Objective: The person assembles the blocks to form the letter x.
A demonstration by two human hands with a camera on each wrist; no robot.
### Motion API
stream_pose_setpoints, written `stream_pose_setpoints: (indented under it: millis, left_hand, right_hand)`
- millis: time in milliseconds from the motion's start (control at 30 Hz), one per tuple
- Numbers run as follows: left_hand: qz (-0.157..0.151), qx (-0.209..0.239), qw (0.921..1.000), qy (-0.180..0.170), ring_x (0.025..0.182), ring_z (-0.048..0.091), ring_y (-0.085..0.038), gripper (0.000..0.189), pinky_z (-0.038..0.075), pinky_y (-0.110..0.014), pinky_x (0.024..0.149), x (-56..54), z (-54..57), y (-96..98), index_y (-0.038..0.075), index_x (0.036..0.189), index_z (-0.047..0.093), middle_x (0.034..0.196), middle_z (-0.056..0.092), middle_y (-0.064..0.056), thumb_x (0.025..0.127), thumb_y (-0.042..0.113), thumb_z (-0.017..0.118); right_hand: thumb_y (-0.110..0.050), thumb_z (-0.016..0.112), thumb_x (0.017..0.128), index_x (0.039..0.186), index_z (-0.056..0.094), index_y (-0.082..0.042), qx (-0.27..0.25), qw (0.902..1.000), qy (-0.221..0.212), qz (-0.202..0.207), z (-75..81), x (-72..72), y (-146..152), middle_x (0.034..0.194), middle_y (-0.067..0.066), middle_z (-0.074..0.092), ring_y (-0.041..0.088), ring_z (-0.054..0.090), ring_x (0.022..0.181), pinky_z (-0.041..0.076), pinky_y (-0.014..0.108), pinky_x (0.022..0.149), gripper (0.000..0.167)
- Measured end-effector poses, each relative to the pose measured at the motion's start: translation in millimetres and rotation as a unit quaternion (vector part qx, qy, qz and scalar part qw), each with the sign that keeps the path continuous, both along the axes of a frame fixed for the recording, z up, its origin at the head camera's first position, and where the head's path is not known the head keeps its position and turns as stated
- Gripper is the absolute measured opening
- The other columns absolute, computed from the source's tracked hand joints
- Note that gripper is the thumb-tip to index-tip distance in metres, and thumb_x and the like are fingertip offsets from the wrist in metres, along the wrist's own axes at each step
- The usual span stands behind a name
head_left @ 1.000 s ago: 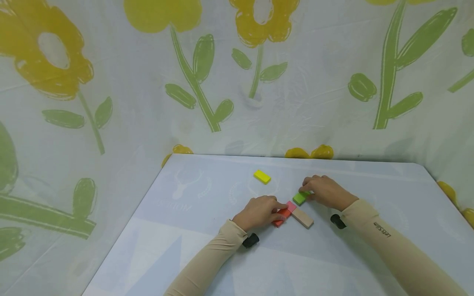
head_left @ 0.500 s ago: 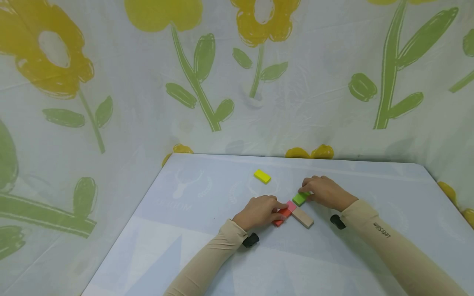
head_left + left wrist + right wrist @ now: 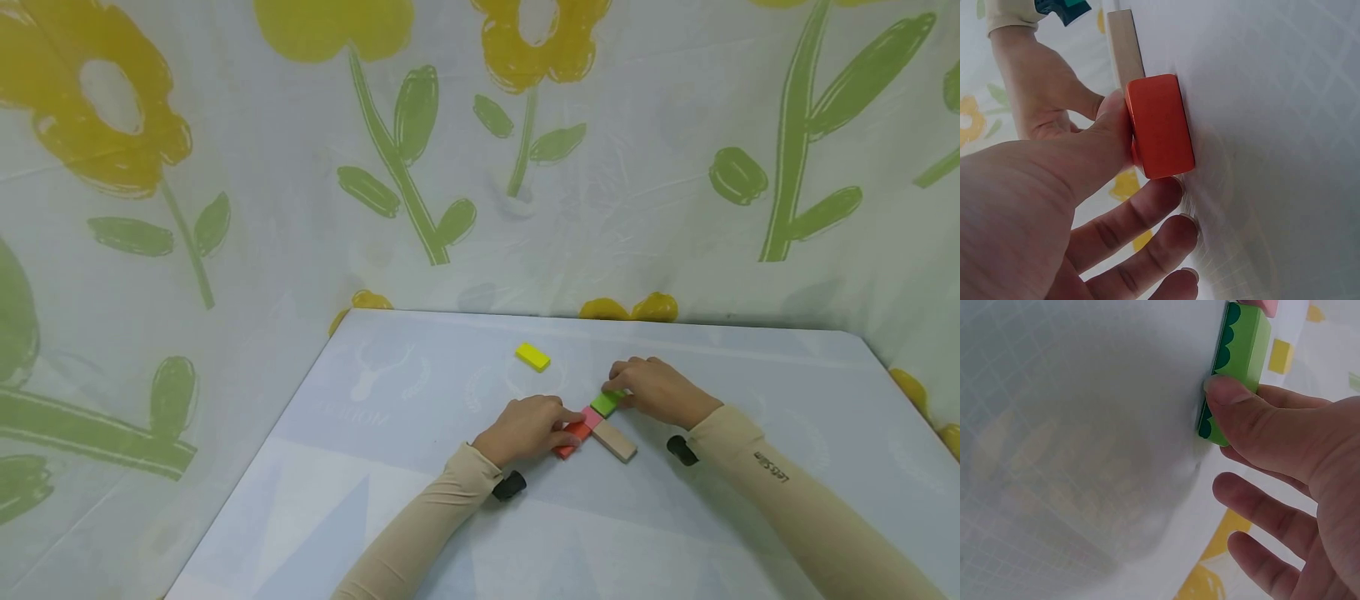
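My left hand (image 3: 525, 429) holds a red block (image 3: 572, 441) between thumb and fingers, the index finger reaching onto a pink block (image 3: 591, 418) at its far end. In the left wrist view the red block's (image 3: 1163, 125) smooth end faces the camera. My right hand (image 3: 658, 390) pinches a green block (image 3: 604, 405), its end right at the pink one, so the three lie in a diagonal line. Dark green scallops (image 3: 1221, 350) run along its side in the right wrist view. A plain wooden block (image 3: 615, 441) angles off from the pink block toward the near right.
Farther back on the pale printed tabletop (image 3: 450, 517) lies a yellow block (image 3: 532, 357), apart from the others. Behind the table's far edge hangs a flower-print cloth (image 3: 615, 192). Black wrist cameras (image 3: 510, 486) sit under both wrists.
My right hand has slid the green block a little left and nearer, closing the small gap to the pink block. The left hand and the other blocks stay put.
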State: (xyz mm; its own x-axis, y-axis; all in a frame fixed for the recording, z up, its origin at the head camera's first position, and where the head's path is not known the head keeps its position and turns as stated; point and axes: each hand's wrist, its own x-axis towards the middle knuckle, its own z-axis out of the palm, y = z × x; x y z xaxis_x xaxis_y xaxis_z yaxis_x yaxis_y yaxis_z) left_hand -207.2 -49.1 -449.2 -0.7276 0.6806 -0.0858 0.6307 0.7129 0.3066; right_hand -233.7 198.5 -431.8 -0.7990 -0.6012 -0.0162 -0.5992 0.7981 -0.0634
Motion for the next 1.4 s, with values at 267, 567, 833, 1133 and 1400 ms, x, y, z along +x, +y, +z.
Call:
stream_pose_setpoints:
  millis: [267, 567, 833, 1133, 1400]
  left_hand:
    - [0.003, -0.003, 1.0000, -0.001, 0.065, 0.043, -0.006, 0.046, 0.032, -0.019, 0.051, 0.8, 1.4, 0.0, 0.027, 0.138, 0.068, 0.083, 0.061, 0.006, 0.094, 0.040, 0.075]
    - [0.006, -0.007, 1.0000, -0.003, 0.065, 0.043, -0.006, 0.046, 0.031, -0.019, 0.051, 0.5, 0.6, 0.7, 0.027, 0.138, 0.067, 0.082, 0.059, 0.006, 0.095, 0.040, 0.075]
    - [0.009, -0.009, 0.9999, -0.002, 0.064, 0.042, -0.007, 0.046, 0.030, -0.019, 0.052, 0.0, 0.2, 1.2, 0.028, 0.139, 0.067, 0.080, 0.057, 0.007, 0.095, 0.041, 0.074]
    - [0.008, -0.004, 0.9999, -0.004, 0.065, 0.043, -0.007, 0.046, 0.031, -0.019, 0.051, 1.2, 0.1, 0.8, 0.027, 0.139, 0.067, 0.083, 0.060, 0.006, 0.095, 0.039, 0.075]
    - [0.011, -0.005, 0.9999, -0.003, 0.065, 0.043, -0.007, 0.046, 0.031, -0.020, 0.051, 0.5, -0.6, 1.0, 0.028, 0.139, 0.067, 0.083, 0.061, 0.006, 0.095, 0.040, 0.075]
  right_hand:
    - [-0.009, 0.086, 0.080, 0.110, 0.081, -0.018, 0.000, 1.0000, -0.001, 0.003, 0.9, 0.6, -0.8, 0.105, 0.002, 0.074, 0.024, 0.069, 0.097, 0.057, 0.046, 0.085, 0.031]
    - [-0.011, 0.087, 0.080, 0.110, 0.081, -0.019, 0.006, 1.0000, -0.008, 0.000, 2.1, 2.0, -1.5, 0.106, 0.002, 0.074, 0.025, 0.068, 0.098, 0.057, 0.047, 0.086, 0.031]
    - [-0.012, 0.088, 0.079, 0.110, 0.081, -0.018, 0.000, 0.9999, -0.014, -0.002, 2.3, 2.2, -1.8, 0.106, 0.002, 0.074, 0.024, 0.068, 0.099, 0.058, 0.047, 0.087, 0.032]
    - [-0.012, 0.087, 0.080, 0.110, 0.081, -0.018, 0.002, 0.9999, -0.014, 0.002, 2.0, 2.4, -1.7, 0.106, 0.002, 0.074, 0.024, 0.068, 0.099, 0.057, 0.047, 0.087, 0.032]
    - [-0.011, 0.087, 0.080, 0.110, 0.081, -0.018, 0.001, 0.9999, -0.010, 0.007, 1.8, 2.4, -1.4, 0.106, 0.002, 0.074, 0.025, 0.068, 0.098, 0.057, 0.047, 0.086, 0.031]
